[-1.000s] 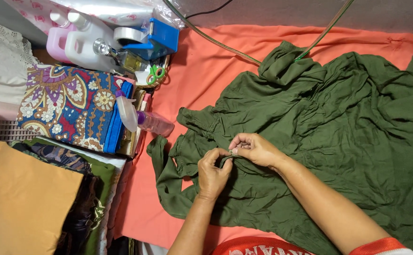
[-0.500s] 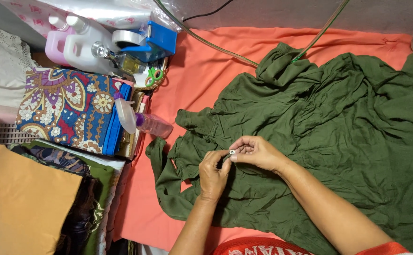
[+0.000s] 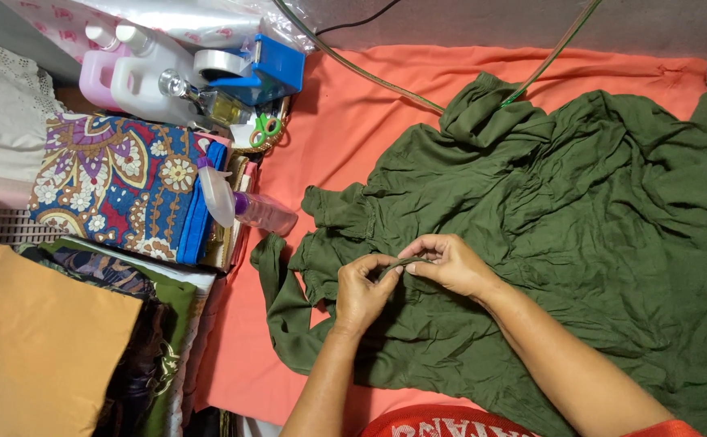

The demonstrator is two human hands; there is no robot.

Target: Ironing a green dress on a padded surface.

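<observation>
Both grips pinch one thin fold of the green garment [image 3: 548, 210]: left hand [image 3: 363, 293] and right hand [image 3: 449, 264] meet fingertip to fingertip; the garment lies crumpled on the orange cloth [image 3: 353, 113], a spray bottle [image 3: 244, 206] near.

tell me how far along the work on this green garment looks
Done: the dark green garment already lies spread, though wrinkled, over the orange cloth. In hand: the left hand and right hand pinch a narrow strip of its fabric between the fingertips, each grip shut on it. Left: most of the garment is untouched and creased. The spray bottle and green-handled scissors sit unused beside it.
</observation>
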